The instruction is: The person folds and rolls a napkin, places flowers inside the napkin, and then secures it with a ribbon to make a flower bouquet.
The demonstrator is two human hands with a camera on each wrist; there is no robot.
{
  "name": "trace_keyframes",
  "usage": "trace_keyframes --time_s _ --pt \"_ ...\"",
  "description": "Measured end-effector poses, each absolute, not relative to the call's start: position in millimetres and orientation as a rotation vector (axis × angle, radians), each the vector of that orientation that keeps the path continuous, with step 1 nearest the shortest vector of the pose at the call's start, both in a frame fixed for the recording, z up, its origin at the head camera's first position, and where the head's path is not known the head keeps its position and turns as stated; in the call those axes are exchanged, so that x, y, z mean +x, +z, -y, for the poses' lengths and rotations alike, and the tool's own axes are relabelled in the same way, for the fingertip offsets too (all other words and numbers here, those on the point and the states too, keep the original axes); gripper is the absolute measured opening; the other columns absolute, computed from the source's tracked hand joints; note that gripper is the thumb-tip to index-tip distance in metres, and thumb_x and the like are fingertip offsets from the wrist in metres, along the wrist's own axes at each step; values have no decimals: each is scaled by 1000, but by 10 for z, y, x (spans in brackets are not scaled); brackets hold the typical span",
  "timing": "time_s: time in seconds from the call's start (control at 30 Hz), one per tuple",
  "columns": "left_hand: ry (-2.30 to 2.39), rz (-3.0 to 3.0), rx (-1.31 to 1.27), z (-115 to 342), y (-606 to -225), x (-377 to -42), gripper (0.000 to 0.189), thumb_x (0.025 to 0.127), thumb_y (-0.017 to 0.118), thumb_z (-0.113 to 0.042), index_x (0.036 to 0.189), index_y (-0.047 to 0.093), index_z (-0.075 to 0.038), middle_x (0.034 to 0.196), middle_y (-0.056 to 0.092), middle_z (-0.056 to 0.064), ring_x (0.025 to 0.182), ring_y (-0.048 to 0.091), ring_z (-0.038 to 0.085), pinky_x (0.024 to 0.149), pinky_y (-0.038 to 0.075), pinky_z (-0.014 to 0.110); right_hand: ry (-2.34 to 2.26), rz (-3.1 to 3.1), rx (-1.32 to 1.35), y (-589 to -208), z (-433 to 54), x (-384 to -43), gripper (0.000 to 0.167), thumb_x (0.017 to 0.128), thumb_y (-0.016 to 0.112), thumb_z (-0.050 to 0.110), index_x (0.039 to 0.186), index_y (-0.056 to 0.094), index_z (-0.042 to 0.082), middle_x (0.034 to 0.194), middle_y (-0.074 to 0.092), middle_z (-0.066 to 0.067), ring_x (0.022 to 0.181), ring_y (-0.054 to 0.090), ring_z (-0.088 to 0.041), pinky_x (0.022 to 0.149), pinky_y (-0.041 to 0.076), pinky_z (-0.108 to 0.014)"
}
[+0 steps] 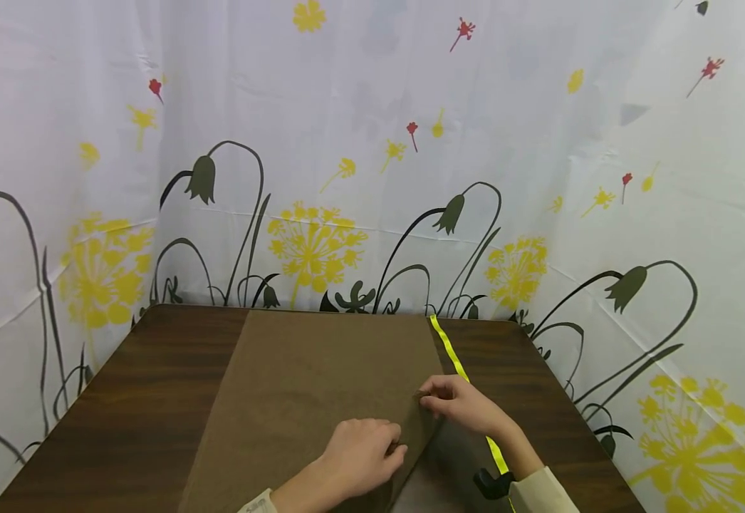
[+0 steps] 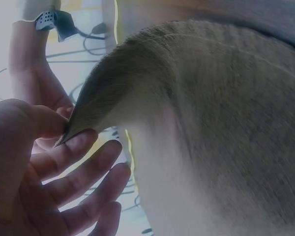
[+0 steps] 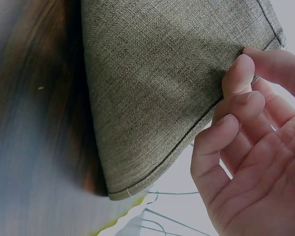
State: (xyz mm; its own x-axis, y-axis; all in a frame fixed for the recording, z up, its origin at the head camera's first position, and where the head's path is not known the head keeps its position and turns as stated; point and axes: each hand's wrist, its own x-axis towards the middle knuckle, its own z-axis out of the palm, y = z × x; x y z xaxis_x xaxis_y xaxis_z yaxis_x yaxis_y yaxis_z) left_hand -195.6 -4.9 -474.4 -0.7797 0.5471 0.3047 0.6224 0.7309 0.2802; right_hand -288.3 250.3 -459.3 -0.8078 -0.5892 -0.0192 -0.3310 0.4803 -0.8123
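A brown woven cloth [image 1: 308,377] with a stitched hem lies over the table, its near right part lifted off the surface. My left hand [image 1: 366,452] pinches the cloth's edge between thumb and forefinger. In the left wrist view, the other fingers of the left hand [image 2: 73,177] spread beneath the edge, and the raised cloth [image 2: 236,113] curves away from them. Farther along the same side, my right hand [image 1: 459,402] grips the hem. The right wrist view has the thumb and forefinger of the right hand [image 3: 255,132] pinching the hemmed cloth [image 3: 152,88], with a corner hanging lower.
A dark wood-grain table [image 1: 174,356] stands beneath the cloth. Along the cloth's right side runs a yellow strip [image 1: 452,353], passing under the right forearm. A white curtain [image 1: 372,92] with printed flowers hangs behind the table. A black device [image 1: 494,484] sits at the right wrist.
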Motion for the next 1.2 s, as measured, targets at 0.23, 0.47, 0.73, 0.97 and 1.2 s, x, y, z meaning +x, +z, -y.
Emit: trace_keyframes --time_s 0.23,0.47,0.73,0.97,1.2 --pt "-563 2746 -903 177 -4764 -2001 44 101 73 -30 65 48 -24 59 35 -16 47 27 -3 45 26 14 -1221 -2470 -798 -4537 -2414 -2957 12 108 66 20 113 73 11 86 66 -7 68 56 -14 61 49 -25" --pt "-619 2788 -845 305 -4786 -2075 47 102 70 -27 66 42 -24 59 32 -15 48 26 0 44 24 19 -1244 -2488 -786 -4518 -2314 -3026 13 108 67 21 115 74 13 87 69 -10 72 62 -24 63 50 -25" --pt "-632 2807 -787 426 -4860 -2109 47 102 71 -28 66 40 -23 60 30 -14 49 26 1 45 24 19 -1249 -2526 -801 -4535 -2148 -3115 13 108 67 21 115 74 12 84 68 -12 58 49 -9 55 46 -25" --pt "-698 2823 -729 614 -4916 -2113 45 102 70 -28 68 42 -23 61 30 -14 50 27 1 45 24 20 -1273 -2548 -795 -4508 -1990 -3233 11 108 65 18 112 74 12 83 72 -8 63 60 -13 61 56 -29" --pt "-727 2822 -661 781 -4920 -2124 44 101 72 -26 68 43 -23 59 31 -14 49 27 1 45 21 19 -1293 -2566 -810 -4432 -1903 -3339 13 108 66 17 112 74 7 86 74 -13 65 64 -20 63 57 -34"
